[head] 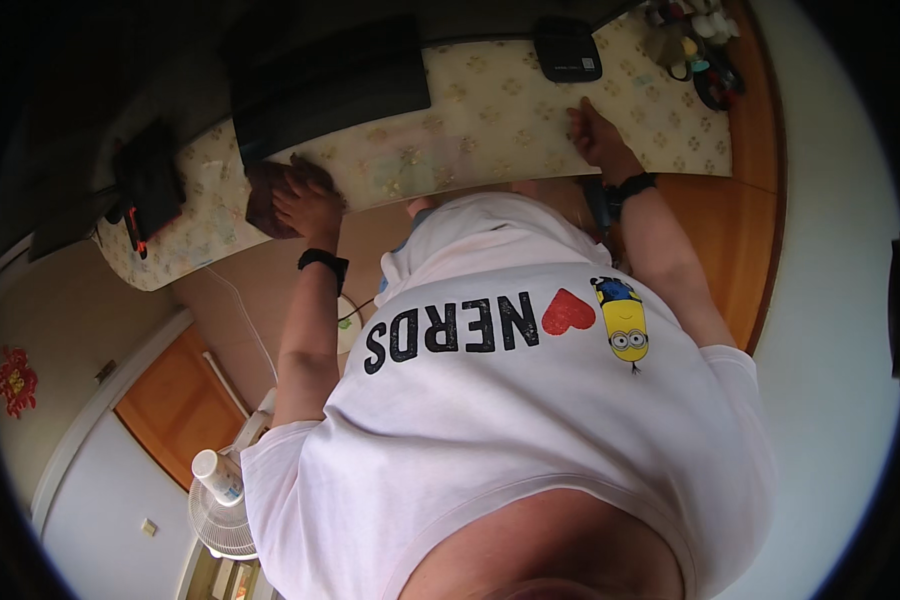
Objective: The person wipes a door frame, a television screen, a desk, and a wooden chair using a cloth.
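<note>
My left hand (306,201) lies over a dark brown cloth (266,196) at the near edge of the table, palm down, holding it against the surface. The cloth shows on both sides of the fingers. My right hand (598,135) is over the right part of the table (487,135), fingers loosely bent and nothing visible in them. Just beyond it sits a flat black box (568,54) with rounded corners and a small label. A large dark panel (334,86), whose kind I cannot make out, lies beyond the cloth.
Dark items (150,180) with red-orange parts (138,232) are at the table's left. Several small objects (694,49) crowd its far right corner. A white cable (244,311) hangs below the left edge. Behind on the left stands a fan (217,521) near a white cup-shaped container (217,478).
</note>
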